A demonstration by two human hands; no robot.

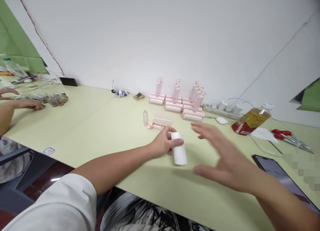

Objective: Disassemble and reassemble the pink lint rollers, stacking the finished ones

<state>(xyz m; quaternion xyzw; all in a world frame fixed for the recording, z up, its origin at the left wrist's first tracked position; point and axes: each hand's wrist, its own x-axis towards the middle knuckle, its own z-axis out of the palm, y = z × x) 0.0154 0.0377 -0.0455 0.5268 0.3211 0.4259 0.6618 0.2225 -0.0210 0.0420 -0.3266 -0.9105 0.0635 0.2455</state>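
My left hand (163,141) is wrapped round the top of a white cylindrical container (179,148) that lies tilted on the pale green table (100,124). My right hand (222,157) hovers just to the right of it with fingers spread and nothing in it; it is blurred by motion. Just beyond my left hand lie a small clear bottle (145,118) and a pale pink case (162,121).
Stacked pink cases with pink bottles (180,101) stand near the wall. To the right are a power strip (221,108), a tilted bottle of amber liquid (251,121), red-handled scissors (287,137) and a phone (282,177). Another person's hands (22,102) rest by small jars (53,98) at far left.
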